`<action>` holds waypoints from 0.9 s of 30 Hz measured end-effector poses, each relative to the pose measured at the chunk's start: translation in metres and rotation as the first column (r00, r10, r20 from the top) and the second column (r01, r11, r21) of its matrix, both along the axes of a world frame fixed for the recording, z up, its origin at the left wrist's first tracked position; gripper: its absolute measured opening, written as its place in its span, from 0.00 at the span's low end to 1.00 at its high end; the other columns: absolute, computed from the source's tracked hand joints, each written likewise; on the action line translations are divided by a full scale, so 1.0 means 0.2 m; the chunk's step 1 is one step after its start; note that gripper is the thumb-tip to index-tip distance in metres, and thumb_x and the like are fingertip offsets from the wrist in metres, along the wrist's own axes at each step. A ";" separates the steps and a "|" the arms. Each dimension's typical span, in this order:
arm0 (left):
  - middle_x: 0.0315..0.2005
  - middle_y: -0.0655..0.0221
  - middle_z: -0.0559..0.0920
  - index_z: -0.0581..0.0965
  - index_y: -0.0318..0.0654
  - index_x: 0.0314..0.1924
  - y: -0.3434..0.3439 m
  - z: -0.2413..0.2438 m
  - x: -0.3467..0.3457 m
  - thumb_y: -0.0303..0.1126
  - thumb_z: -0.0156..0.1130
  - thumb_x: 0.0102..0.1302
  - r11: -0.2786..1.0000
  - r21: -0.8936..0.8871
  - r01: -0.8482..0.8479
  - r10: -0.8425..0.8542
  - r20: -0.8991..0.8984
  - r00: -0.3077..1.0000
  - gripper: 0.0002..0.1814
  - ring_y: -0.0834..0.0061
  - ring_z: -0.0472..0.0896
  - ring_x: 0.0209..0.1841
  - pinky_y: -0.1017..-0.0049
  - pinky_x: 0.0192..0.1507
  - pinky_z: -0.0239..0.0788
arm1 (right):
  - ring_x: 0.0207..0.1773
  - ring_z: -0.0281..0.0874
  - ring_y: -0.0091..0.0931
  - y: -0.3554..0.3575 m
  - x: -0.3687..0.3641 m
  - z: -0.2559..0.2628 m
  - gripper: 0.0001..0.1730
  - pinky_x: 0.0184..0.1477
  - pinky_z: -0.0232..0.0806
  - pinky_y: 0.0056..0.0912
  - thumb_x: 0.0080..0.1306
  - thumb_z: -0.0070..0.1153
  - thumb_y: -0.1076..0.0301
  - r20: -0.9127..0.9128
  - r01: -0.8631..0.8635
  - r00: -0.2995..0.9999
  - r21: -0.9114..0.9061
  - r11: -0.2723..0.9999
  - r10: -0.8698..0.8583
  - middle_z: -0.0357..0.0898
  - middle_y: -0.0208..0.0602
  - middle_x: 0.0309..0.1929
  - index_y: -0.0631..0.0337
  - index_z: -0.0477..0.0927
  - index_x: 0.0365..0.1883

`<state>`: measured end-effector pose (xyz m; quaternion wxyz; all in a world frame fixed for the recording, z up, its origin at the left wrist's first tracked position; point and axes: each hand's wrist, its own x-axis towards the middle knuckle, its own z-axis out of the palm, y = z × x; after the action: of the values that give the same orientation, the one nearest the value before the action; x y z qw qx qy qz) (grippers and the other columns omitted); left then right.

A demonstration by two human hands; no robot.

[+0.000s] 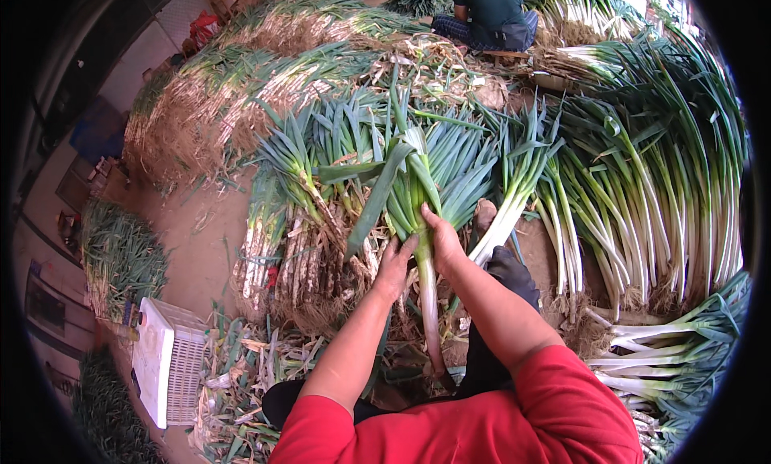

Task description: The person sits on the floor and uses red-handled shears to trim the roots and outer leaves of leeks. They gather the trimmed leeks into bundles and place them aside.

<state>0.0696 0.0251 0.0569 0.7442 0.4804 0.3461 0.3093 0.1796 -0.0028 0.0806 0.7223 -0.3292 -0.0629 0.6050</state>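
Between my two hands a thick green onion stalk [427,295] stands with its white end toward me and its broad leaves spreading away. My left hand [394,265] touches it from the left, just below where the leaves fan out. On its right side my right hand [441,238] has the thumb laid along the leaf base. Uncleaned onions with brown, soil-covered stems [307,253] lie to the left of my hands. Just right of my right hand, white-stemmed onions [509,214] lie slanted beside my leg.
Long peeled onions [644,223] line the right side. More bundles [199,114] lie at the far left. A white plastic basket [187,367] stands at lower left beside stripped leaf scraps [259,385]. Another person [491,12] sits on a low stool at the far side.
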 end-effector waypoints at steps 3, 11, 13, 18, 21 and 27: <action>0.48 0.58 0.73 0.67 0.35 0.48 -0.11 0.00 -0.05 0.38 0.51 0.65 0.993 0.056 0.108 -0.078 -0.389 0.918 0.17 0.64 0.69 0.53 0.59 0.61 0.54 | 0.33 0.69 0.27 -0.01 0.13 -0.01 0.24 0.38 0.62 0.28 0.62 0.52 0.50 0.087 0.084 0.993 -0.088 0.992 -0.077 0.76 0.33 0.35 0.60 0.71 0.46; 0.47 0.53 0.76 0.69 0.38 0.54 -0.54 -0.50 -0.80 0.40 0.55 0.59 0.329 -0.192 0.925 -0.338 -0.938 -0.074 0.25 0.57 0.74 0.51 0.65 0.52 0.65 | 0.25 0.68 0.24 0.04 0.29 0.02 0.25 0.28 0.66 0.28 0.63 0.51 0.50 0.336 0.081 0.939 -0.024 0.996 -0.068 0.72 0.33 0.31 0.58 0.64 0.49; 0.48 0.56 0.76 0.68 0.37 0.53 -0.39 -0.41 -0.71 0.41 0.56 0.60 0.717 0.090 0.691 -0.192 -0.928 0.319 0.24 0.59 0.75 0.48 0.63 0.48 0.67 | 0.27 0.67 0.24 0.04 0.23 0.02 0.44 0.29 0.65 0.29 0.54 0.62 0.52 0.404 -0.030 0.913 -0.046 0.998 0.046 0.70 0.35 0.36 0.54 0.52 0.62; 0.47 0.61 0.76 0.66 0.37 0.50 -0.06 0.11 -0.11 0.40 0.58 0.62 0.819 0.554 0.148 0.215 -0.537 0.816 0.21 0.61 0.79 0.42 0.63 0.42 0.71 | 0.53 0.68 0.39 0.02 0.14 -0.04 0.65 0.50 0.67 0.41 0.50 0.67 0.60 0.248 -0.304 0.926 0.041 0.952 0.285 0.62 0.50 0.58 0.55 0.26 0.68; 0.43 0.60 0.76 0.65 0.35 0.49 0.01 0.15 -0.08 0.38 0.61 0.60 0.696 0.693 0.185 0.362 -0.562 0.743 0.23 0.66 0.78 0.41 0.70 0.42 0.71 | 0.52 0.70 0.38 0.04 0.07 -0.06 0.53 0.52 0.67 0.41 0.51 0.66 0.68 0.258 -0.255 0.936 0.031 0.966 0.239 0.67 0.49 0.53 0.66 0.41 0.66; 0.44 0.63 0.75 0.65 0.33 0.54 0.00 0.04 -0.12 0.34 0.60 0.61 0.866 0.501 0.006 0.073 -0.138 0.988 0.24 0.75 0.73 0.46 0.75 0.51 0.64 | 0.46 0.73 0.31 0.01 0.02 -0.08 0.38 0.51 0.65 0.32 0.48 0.68 0.72 0.354 -0.094 0.931 0.000 0.996 0.088 0.74 0.42 0.45 0.68 0.62 0.56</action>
<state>0.0446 0.0253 0.0646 0.5604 0.6725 0.3184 0.3638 0.1826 -0.0003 0.0647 0.6731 -0.4232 -0.2120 0.5683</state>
